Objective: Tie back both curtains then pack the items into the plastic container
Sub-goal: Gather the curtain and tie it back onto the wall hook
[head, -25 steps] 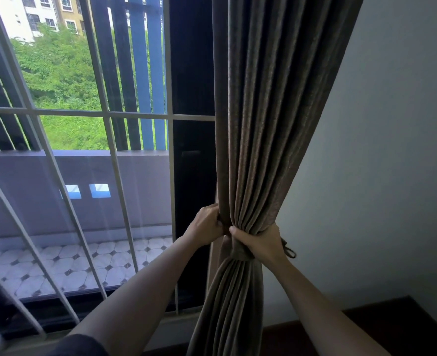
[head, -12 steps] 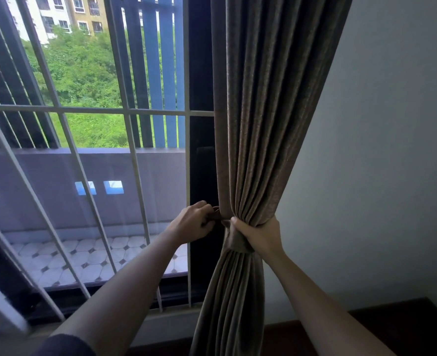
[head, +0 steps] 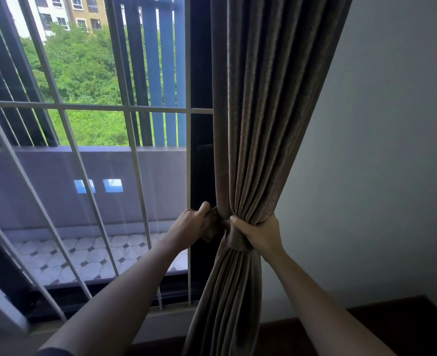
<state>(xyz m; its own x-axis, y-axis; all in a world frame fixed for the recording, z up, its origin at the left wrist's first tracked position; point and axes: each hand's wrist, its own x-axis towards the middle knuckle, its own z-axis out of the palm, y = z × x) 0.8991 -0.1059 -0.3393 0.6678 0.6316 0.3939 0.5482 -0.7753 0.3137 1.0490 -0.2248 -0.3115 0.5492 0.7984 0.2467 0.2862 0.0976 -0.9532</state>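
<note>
Curtain (head: 258, 119) bunched into brown pleats — right hand (head: 259, 233) clamped around it, left hand (head: 194, 223) pinching the tieback (head: 234, 238) end just beside. White window grille (head: 124, 109) left of them — grey wall (head: 381, 176) right.

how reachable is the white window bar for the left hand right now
Probably yes: the left hand sits right beside the window bar, with nothing between them. But its fingers pinch the tieback by its end, so it would have to let go first.
</note>
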